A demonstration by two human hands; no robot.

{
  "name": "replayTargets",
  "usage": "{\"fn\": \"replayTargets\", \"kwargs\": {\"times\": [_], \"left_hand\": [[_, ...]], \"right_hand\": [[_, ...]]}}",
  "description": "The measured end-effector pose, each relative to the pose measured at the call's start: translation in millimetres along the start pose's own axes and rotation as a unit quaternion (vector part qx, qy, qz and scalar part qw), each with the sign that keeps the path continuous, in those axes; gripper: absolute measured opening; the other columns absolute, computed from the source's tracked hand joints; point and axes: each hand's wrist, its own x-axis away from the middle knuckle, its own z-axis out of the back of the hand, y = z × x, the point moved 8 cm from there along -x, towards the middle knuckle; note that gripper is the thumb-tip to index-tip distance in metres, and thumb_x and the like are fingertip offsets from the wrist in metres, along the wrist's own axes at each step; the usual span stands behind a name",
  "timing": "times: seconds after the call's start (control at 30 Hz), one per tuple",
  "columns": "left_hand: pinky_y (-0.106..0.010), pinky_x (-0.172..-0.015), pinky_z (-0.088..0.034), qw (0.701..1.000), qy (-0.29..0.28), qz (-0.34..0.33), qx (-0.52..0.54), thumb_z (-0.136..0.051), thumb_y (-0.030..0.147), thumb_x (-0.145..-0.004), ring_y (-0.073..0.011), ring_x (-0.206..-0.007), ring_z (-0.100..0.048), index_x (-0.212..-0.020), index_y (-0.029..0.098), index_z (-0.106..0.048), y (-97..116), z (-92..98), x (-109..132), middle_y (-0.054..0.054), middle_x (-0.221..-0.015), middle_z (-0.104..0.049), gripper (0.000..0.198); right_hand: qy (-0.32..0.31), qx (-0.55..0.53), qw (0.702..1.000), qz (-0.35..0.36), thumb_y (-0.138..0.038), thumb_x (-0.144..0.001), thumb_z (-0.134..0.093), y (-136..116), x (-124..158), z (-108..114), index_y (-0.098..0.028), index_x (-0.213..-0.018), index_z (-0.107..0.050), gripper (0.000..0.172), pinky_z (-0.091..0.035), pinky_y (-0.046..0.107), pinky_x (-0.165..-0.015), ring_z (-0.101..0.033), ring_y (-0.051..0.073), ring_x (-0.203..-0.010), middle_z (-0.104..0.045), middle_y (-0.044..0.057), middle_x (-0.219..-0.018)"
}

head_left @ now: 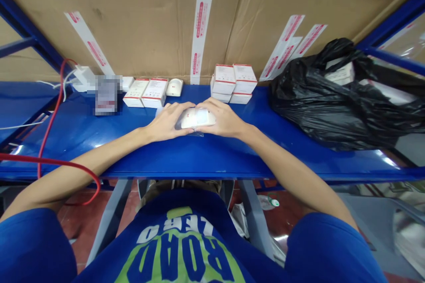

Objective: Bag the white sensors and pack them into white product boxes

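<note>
Between my two hands, just above the blue table, is a white rounded device in a clear plastic bag. My left hand grips its left end, fingers over the top and thumb below. Around the right end curl the fingers of my right hand. Behind them, a similar white device lies on the table beside two white boxes with red edges. More such boxes are stacked in two layers a little right of centre.
A bulging black plastic bag with white boxes inside covers the right of the blue table. At the left are a red cable, white cables and a blurred-out object. Taped cardboard stands behind.
</note>
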Motion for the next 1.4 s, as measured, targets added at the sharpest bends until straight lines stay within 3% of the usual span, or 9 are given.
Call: {"fn": "replayTargets", "kwargs": {"times": [0.2,0.33,0.43,0.53,0.63,0.9,1.1,1.4], "left_hand": [[-0.048,-0.102,-0.05,0.999,-0.016,0.031,-0.015,-0.071,0.067,-0.082,-0.0325,-0.116,-0.064,-0.133,0.019,-0.06,-7.5,-0.2,-2.3,-0.013,-0.129,-0.069,0.071],[-0.047,-0.102,-0.054,0.997,0.02,0.071,0.022,-0.077,0.058,-0.08,-0.03,-0.113,-0.069,-0.133,0.017,-0.061,-14.0,5.7,0.2,-0.012,-0.127,-0.073,0.069],[-0.045,-0.102,-0.056,0.994,0.064,0.084,0.033,-0.079,0.053,-0.08,-0.0291,-0.113,-0.071,-0.135,0.017,-0.061,-16.7,13.4,3.3,-0.013,-0.129,-0.074,0.068],[-0.044,-0.101,-0.058,0.993,0.093,0.069,0.023,-0.08,0.052,-0.08,-0.0289,-0.114,-0.072,-0.135,0.016,-0.062,-17.3,17.6,4.6,-0.014,-0.129,-0.074,0.068],[-0.044,-0.1,-0.06,0.995,0.096,0.039,-0.003,-0.078,0.053,-0.083,-0.0288,-0.113,-0.073,-0.135,0.015,-0.062,-14.6,17.2,3.9,-0.016,-0.127,-0.074,0.066],[-0.047,-0.105,-0.058,0.993,0.096,-0.023,-0.059,-0.071,0.055,-0.092,-0.0321,-0.121,-0.07,-0.138,0.012,-0.061,-0.3,17.2,4.1,-0.021,-0.132,-0.071,0.064],[-0.051,-0.107,-0.057,0.995,0.075,0.0,-0.065,-0.075,0.055,-0.09,-0.0346,-0.125,-0.069,-0.142,0.015,-0.059,0.3,10.0,3.6,-0.02,-0.137,-0.069,0.067],[-0.046,-0.104,-0.058,0.998,0.05,0.016,-0.033,-0.074,0.045,-0.091,-0.0316,-0.122,-0.069,-0.148,0.021,-0.049,14.8,8.2,0.1,-0.015,-0.138,-0.068,0.067]], "right_hand": [[0.027,-0.033,0.999,-0.017,-0.052,-0.077,-0.081,-2.6,-1.2,0.5,-0.021,-0.136,-0.061,0.07,-0.049,0.058,-0.108,-0.062,0.035,-0.122,-0.068,0.014,-0.13],[0.051,-0.106,0.991,-0.06,-0.056,-0.074,-0.083,4.8,-1.6,6.4,-0.025,-0.144,-0.055,0.082,-0.049,0.059,-0.109,-0.062,0.035,-0.126,-0.067,0.013,-0.136],[0.075,-0.216,0.964,-0.133,-0.062,-0.083,-0.073,20.9,-0.2,12.5,-0.022,-0.144,-0.055,0.075,-0.06,0.049,-0.092,-0.071,0.029,-0.106,-0.073,0.012,-0.121],[0.035,-0.292,0.933,-0.206,-0.07,-0.09,-0.06,32.7,2.1,7.8,-0.019,-0.109,-0.067,0.056,-0.061,0.037,-0.064,-0.07,0.02,-0.067,-0.072,0.006,-0.08],[-0.002,-0.335,0.915,-0.225,-0.08,-0.084,-0.061,31.0,2.3,1.5,-0.022,-0.08,-0.059,0.058,-0.054,0.031,-0.05,-0.059,0.014,-0.048,-0.061,-0.001,-0.059],[0.0,-0.355,0.911,-0.212,-0.075,-0.086,-0.064,17.8,-0.4,-8.2,-0.024,-0.075,-0.054,0.053,-0.054,0.029,-0.05,-0.061,0.014,-0.05,-0.062,-0.002,-0.057],[-0.007,-0.372,0.901,-0.225,-0.07,-0.087,-0.067,13.5,-1.1,-16.1,-0.023,-0.073,-0.054,0.051,-0.055,0.027,-0.049,-0.062,0.013,-0.048,-0.062,-0.002,-0.056],[0.008,-0.406,0.882,-0.239,-0.064,-0.091,-0.066,3.4,1.6,-28.0,-0.022,-0.081,-0.057,0.044,-0.06,0.031,-0.049,-0.068,0.017,-0.05,-0.064,0.0,-0.056]]}}
